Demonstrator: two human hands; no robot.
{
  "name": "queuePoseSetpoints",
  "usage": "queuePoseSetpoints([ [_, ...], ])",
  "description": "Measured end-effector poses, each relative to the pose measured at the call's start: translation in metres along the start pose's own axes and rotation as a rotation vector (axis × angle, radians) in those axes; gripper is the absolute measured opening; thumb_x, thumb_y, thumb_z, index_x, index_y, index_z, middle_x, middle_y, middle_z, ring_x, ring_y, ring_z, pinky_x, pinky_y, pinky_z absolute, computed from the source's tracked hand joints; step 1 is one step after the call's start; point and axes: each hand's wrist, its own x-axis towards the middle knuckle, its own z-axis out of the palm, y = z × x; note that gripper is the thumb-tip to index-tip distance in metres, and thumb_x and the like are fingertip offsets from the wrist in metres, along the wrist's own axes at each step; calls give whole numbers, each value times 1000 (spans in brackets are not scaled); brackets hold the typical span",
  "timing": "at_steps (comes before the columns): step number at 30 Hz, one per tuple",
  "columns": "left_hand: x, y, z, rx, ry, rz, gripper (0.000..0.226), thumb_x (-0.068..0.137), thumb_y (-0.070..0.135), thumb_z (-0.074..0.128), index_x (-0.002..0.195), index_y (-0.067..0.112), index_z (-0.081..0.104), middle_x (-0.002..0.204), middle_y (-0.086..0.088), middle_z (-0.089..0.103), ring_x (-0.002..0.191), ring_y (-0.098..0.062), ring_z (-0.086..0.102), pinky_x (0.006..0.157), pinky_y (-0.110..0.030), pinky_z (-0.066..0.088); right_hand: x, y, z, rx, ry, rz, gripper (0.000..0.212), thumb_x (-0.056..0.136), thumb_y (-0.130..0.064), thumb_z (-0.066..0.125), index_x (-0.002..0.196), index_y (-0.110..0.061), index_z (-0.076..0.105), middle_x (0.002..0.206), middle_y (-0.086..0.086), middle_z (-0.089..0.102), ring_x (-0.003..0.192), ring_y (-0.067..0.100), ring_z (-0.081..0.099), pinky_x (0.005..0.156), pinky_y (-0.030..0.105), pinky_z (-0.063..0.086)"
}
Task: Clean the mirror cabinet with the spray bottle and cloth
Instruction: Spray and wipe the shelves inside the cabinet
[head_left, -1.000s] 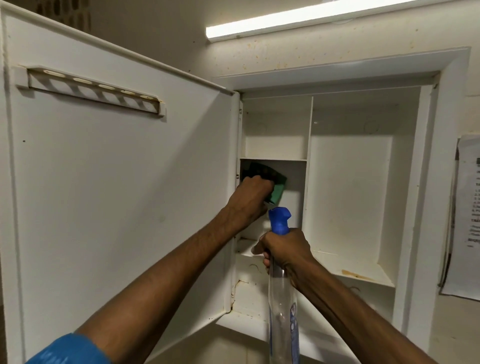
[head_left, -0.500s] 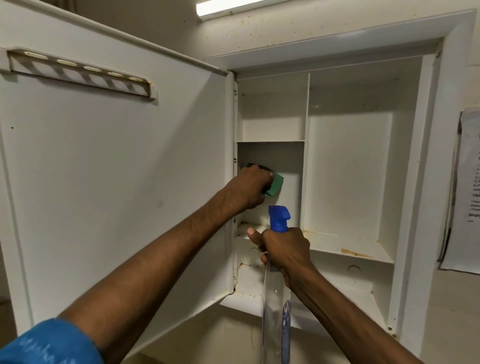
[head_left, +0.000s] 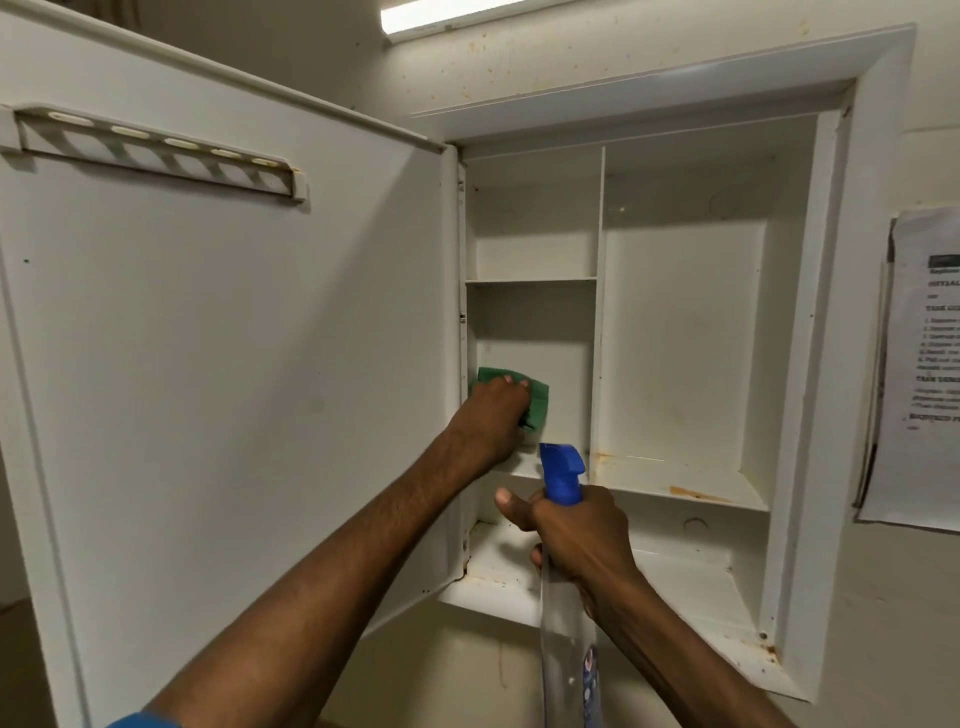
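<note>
My left hand (head_left: 496, 415) presses a soft green cloth (head_left: 524, 391) flat against the back wall of the cabinet (head_left: 675, 338), in its middle-left compartment. Just below and right of it, my right hand (head_left: 576, 535) is wrapped round the neck of the clear plastic bottle (head_left: 566, 639), its blue nozzle above my fist.

Green cloth (head_left: 519, 387), blue-topped clear bottle (head_left: 563, 525), white cabinet (head_left: 675, 338).
</note>
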Motion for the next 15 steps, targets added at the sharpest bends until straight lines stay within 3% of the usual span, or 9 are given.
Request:
queuePoseSetpoints([
  [5,-5,5,10,11,-82,-62,21,84,11,64,105,6,63,109,-10,65,101,-20,60,91,-29,47,-5,9,-11,-50,-7,-7,34,68,-37,87,67,-15,60,48,-6,58,39,11,55,42,19,47],
  [11,2,9,7,-28,-177,-156,29,90,26,59,108,3,60,106,-12,63,94,-22,61,77,-28,46,-12,16,-22,-63,-11,4,33,71,-38,85,71,-13,63,51,-4,62,43,12,57,52,25,52],
  [15,10,10,-1,-57,-254,-177,32,94,30,52,108,3,60,105,-12,64,92,-21,60,78,-27,43,-16,17,-30,-23,-10,25,34,71,-38,85,79,-11,65,74,6,75,44,13,58,55,28,55],
])
